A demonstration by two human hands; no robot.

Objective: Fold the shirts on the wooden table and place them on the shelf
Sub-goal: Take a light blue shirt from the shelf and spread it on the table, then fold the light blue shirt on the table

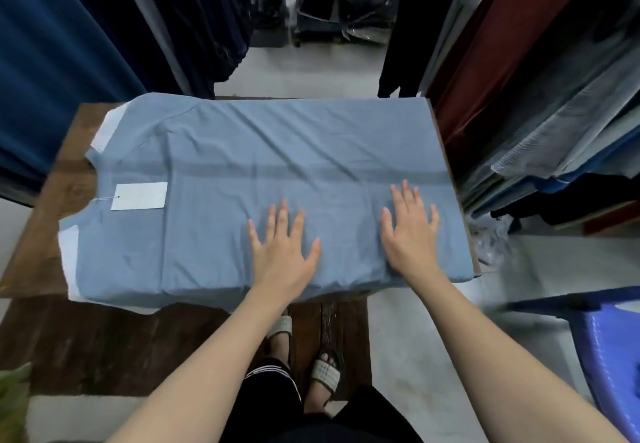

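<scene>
The only view comes from a wide-angle camera worn on the person's head. It looks forward and steeply down from the 6 o'clock side of the worktop [38, 255]. It sits close: the worktop and the shirt [259, 152] spread on it fill the middle of the frame. Both forearms enter from the bottom edge, with the left hand [282, 245] and right hand [410, 231] just below centre. At 6 o'clock the lens takes in the person's own sandalled feet [325, 373]. Toward 12 o'clock it reaches the floor [304, 68] past the far edge. Hanging garments [52, 44] close the frame at 10 o'clock, stacked clothes [571, 131] at 3 o'clock, and a blue plastic stool [609, 345] at 4 o'clock.
</scene>
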